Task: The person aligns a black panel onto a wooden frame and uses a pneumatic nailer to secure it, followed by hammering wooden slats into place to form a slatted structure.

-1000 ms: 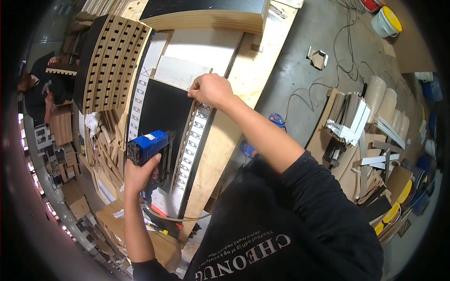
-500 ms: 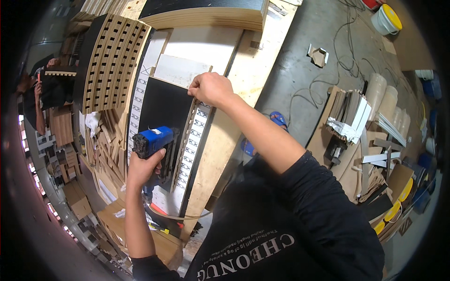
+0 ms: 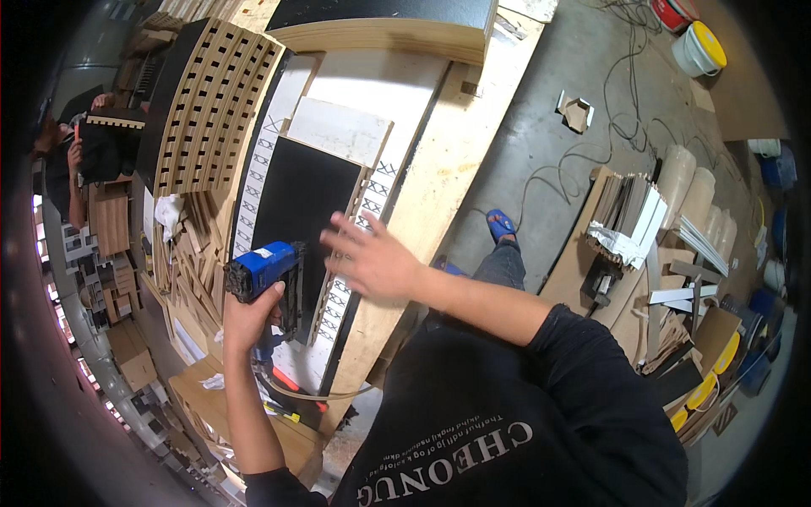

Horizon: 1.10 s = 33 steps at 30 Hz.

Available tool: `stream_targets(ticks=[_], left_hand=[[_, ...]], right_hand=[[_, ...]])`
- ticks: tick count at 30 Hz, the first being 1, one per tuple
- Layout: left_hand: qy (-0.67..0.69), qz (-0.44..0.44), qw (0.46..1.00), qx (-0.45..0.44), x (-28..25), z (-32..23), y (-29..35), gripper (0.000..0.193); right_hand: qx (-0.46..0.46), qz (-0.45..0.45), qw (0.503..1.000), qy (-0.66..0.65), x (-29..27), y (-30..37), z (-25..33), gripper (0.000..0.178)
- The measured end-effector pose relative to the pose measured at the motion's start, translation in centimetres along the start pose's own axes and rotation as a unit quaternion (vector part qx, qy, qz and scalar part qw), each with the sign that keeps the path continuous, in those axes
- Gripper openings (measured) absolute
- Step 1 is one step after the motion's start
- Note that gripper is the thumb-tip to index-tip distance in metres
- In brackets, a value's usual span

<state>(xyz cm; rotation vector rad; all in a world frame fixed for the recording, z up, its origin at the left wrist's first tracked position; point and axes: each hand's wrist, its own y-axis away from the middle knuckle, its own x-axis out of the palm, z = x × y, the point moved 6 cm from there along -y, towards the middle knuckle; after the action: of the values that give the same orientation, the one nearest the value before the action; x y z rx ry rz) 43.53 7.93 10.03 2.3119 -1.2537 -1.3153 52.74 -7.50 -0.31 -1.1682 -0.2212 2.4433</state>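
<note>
right hand (image 3: 376,260) is being blurred, blue tool (image 3: 269,269) is being partly hidden by left hand (image 3: 247,323), red bucket (image 3: 673,13) being cropped up top!

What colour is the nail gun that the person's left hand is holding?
The nail gun is blue and black, best seen in the head view.

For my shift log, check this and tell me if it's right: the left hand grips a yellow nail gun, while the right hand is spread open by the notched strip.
Not quite: the nail gun in the left hand is blue and black, not yellow, as the head view shows. The rest stands.
</note>
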Motion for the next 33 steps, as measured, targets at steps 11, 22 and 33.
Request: stream_targets(ticks=[11, 22, 33], left_hand=[[-0.011, 0.034, 0.999, 0.016, 2.0, -1.0, -0.9, 0.023], [-0.001, 0.065, 0.997, 0.029, 2.8, -1.3, -2.5, 0.022], [-0.013, 0.049, 0.999, 0.010, 1.3, 0.2, -1.3, 0.024]], right_hand=[[0.318, -0.050, 0.937, -0.139, -5.7, -3.1, -11.9, 0.024], [0.393, -0.031, 0.899, -0.189, -5.2, -3.5, -13.1, 0.022], [0.394, -0.033, 0.900, -0.181, -5.3, -3.3, -13.0, 0.020]])
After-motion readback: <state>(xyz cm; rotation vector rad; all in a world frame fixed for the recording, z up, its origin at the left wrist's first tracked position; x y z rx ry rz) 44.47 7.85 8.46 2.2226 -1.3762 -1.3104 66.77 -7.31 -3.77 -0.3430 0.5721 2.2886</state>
